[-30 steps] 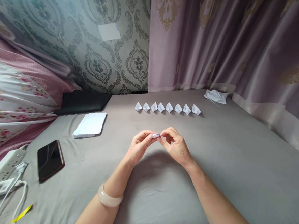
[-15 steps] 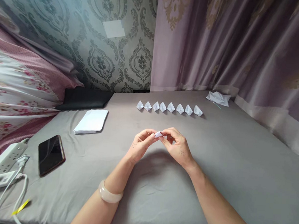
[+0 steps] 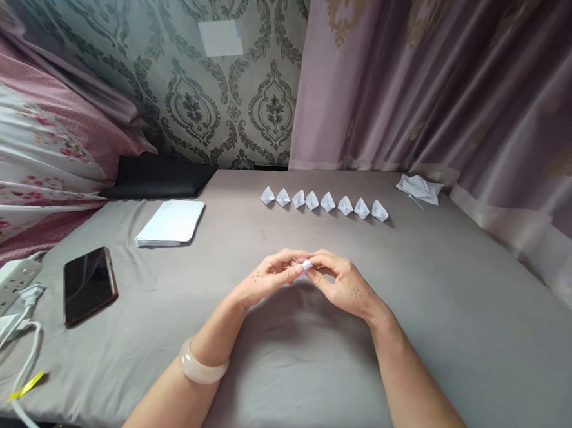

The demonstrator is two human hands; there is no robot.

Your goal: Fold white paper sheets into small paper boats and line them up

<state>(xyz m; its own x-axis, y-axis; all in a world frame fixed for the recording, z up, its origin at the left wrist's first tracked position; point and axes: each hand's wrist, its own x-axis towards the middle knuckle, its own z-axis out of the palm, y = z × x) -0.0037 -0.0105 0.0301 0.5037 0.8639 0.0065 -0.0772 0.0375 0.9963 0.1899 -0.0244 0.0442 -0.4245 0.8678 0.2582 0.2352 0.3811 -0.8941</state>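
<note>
Folded paper, pinched between both hands, is partly hidden.

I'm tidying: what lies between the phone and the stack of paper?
Only creased grey cloth lies between the phone and the paper stack, in the head view.

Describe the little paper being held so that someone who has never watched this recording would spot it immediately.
Start with the grey sheet and find the row of eight small folded papers. Nearer the camera, the left hand and right hand meet around a tiny white folded piece. Unlike the row, it is pinched between fingers.
</note>
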